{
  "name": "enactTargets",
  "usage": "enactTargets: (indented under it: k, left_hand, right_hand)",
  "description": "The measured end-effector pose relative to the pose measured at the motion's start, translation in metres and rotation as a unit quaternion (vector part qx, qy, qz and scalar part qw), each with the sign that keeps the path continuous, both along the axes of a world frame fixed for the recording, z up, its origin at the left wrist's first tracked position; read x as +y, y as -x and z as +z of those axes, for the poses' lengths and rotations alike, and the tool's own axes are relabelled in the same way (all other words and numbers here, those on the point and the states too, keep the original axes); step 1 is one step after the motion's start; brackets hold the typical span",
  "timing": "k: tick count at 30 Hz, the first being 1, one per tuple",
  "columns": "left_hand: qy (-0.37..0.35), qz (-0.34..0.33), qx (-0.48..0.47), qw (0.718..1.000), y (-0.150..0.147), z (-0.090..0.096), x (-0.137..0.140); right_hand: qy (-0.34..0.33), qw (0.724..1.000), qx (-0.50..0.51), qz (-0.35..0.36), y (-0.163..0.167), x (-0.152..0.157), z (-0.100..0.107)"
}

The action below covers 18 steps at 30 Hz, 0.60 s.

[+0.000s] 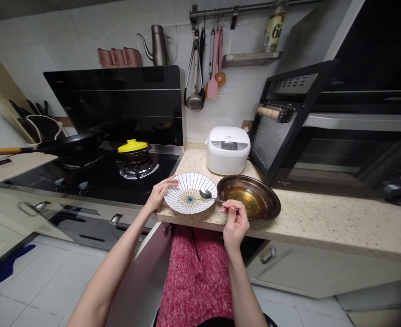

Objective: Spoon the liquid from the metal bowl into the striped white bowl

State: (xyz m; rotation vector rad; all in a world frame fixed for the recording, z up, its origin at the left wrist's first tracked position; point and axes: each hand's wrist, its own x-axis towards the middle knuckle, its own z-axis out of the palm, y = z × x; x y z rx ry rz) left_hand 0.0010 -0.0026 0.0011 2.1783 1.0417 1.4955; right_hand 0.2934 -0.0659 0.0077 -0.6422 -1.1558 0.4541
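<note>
A white plate (182,203) with dark lines radiating from a blue centre lies at the counter's front left corner. My left hand (159,193) rests on its left rim, the fingers laid over the edge. In my right hand (236,221) is a metal spoon (206,194), pinched by the handle, its bowl above the plate's right side. Right of the plate stands a wide brown bowl (272,200) with a shiny amber inside; I cannot tell whether liquid is in it. My right hand is just in front of this bowl.
Behind the plate stands a white rice cooker (228,156). Left is a black gas hob (107,179) with a wok (74,143) and a yellow-lidded pot (132,146). A black rack (272,131) and an oven (350,159) border the counter (323,218) at right.
</note>
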Motion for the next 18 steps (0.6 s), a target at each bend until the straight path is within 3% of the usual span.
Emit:
enactTargets:
  k: [18]
  left_hand:
    - [-0.008, -0.005, -0.007, 1.000, 0.000, -0.001, 0.001]
  right_hand:
    - [-0.029, 0.994, 0.037, -0.097, -0.011, -0.003, 0.006]
